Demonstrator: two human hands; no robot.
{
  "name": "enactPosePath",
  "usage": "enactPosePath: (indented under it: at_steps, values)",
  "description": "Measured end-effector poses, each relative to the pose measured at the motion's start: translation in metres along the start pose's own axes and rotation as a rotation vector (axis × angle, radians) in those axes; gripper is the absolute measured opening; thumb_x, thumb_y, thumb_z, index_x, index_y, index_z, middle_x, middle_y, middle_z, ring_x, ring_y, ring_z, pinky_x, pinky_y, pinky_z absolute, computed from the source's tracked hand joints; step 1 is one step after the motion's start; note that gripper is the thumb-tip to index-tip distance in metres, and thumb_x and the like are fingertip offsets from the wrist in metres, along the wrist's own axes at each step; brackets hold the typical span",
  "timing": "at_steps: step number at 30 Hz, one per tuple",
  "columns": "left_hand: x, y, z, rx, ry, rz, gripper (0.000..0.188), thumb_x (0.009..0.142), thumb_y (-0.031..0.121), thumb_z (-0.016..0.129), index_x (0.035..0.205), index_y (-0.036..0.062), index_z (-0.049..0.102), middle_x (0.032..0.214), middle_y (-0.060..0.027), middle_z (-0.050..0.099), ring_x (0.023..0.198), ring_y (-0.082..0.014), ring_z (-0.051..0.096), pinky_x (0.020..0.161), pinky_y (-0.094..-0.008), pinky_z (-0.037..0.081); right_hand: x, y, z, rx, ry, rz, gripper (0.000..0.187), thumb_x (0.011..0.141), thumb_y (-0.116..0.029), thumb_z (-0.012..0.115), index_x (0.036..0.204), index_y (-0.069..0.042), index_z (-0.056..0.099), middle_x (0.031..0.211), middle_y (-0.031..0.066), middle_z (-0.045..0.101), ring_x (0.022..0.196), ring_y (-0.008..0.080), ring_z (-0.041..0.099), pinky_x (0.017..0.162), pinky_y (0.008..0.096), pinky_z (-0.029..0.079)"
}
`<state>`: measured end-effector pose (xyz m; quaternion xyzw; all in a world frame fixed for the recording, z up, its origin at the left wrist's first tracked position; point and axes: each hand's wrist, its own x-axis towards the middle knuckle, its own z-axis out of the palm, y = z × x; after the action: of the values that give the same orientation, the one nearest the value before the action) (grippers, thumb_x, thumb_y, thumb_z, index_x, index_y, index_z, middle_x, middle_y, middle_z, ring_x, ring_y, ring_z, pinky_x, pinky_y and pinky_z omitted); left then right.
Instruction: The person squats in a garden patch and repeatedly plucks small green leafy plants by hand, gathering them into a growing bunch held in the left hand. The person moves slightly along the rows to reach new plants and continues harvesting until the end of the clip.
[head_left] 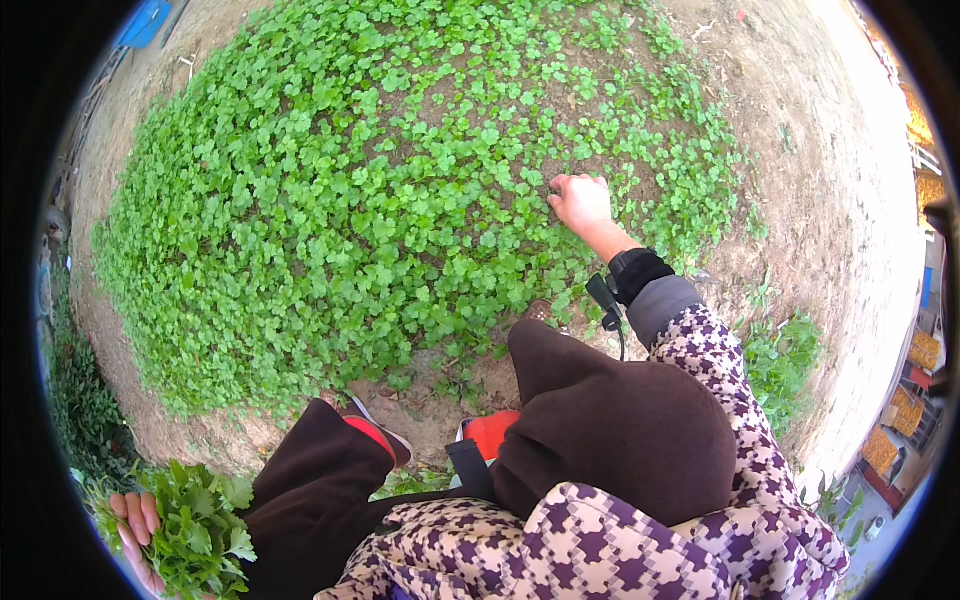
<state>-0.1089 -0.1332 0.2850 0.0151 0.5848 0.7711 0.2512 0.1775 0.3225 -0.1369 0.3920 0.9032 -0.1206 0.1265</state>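
At the lower left, my left hand (138,528) is wrapped round a bunch of leafy green herbs (200,530), its fingers closed over the stems. My right arm stretches forward over a bed of low green plants (330,220). On the bed's right part, beside a patch of bare soil, my right hand (582,202) is down among the plants. Its fingers are curled in, and their tips are partly hidden, so I cannot make out what is between them. A black band with a small device and cable (606,292) sits at my right wrist.
My bent knees and shoes (385,425) are at the bed's near edge. Dry bare ground (800,180) runs along the right, with a weed clump (785,365) on it. Crates of yellow-orange produce (905,410) stand far right. A blue container (145,24) lies far left.
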Motion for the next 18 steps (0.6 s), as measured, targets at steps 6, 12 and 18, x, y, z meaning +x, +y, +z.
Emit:
enactPosePath:
  at_steps: [6, 12, 18]
  values:
    - [-0.0002, -0.0013, 0.0030, 0.058, 0.086, 0.037, 0.014, 0.099, 0.014, 0.047, 0.109, 0.0039, 0.047, 0.081, 0.0011, 0.032, 0.078, -0.0125, 0.036, 0.078, -0.0267, 0.034, 0.0035, 0.0010, 0.0061, -0.063, 0.057, -0.055, 0.023, 0.081, -0.031, 0.066, 0.099, -0.019, 0.070, 0.089, 0.0043, 0.068, 0.095, 0.0223, 0.061, 0.086, 0.0405, 0.040]
    - [0.0023, -0.0019, 0.0061, 0.075, 0.073, 0.031, 0.013, 0.099, 0.014, 0.047, 0.107, 0.0037, 0.047, 0.080, 0.0010, 0.032, 0.077, -0.0126, 0.035, 0.076, -0.0268, 0.034, 0.0048, 0.0007, 0.0085, -0.075, 0.100, -0.098, 0.018, 0.081, -0.029, 0.064, 0.094, -0.019, 0.072, 0.088, 0.0038, 0.067, 0.093, 0.0219, 0.061, 0.086, 0.0402, 0.040]
    - [0.0027, -0.0015, 0.0038, 0.075, 0.053, 0.040, 0.013, 0.099, 0.014, 0.047, 0.106, 0.0033, 0.047, 0.079, 0.0011, 0.031, 0.076, -0.0125, 0.035, 0.074, -0.0266, 0.034, 0.0079, 0.0013, 0.0108, -0.088, 0.115, -0.139, 0.014, 0.081, -0.027, 0.063, 0.090, -0.019, 0.072, 0.087, 0.0029, 0.066, 0.091, 0.0213, 0.060, 0.086, 0.0397, 0.039]
